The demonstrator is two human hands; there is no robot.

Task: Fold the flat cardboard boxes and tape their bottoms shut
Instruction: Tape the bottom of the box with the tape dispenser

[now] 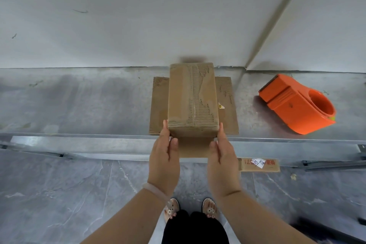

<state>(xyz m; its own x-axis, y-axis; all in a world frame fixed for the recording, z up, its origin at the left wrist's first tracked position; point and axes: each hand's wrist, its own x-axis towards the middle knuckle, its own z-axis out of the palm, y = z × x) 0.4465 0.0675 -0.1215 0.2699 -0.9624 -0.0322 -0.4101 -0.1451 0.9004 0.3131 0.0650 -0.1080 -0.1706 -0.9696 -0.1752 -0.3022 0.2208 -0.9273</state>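
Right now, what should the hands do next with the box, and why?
Probably the right hand should leave the box and reach for the orange tape dispenser, while the left hand steadies the box. The box stands folded with both hands pressed against its near end, and the dispenser lies untouched off to the right.

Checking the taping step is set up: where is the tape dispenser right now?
In the head view, the orange tape dispenser lies on the grey table, to the right of the cardboard box and close to the back wall.
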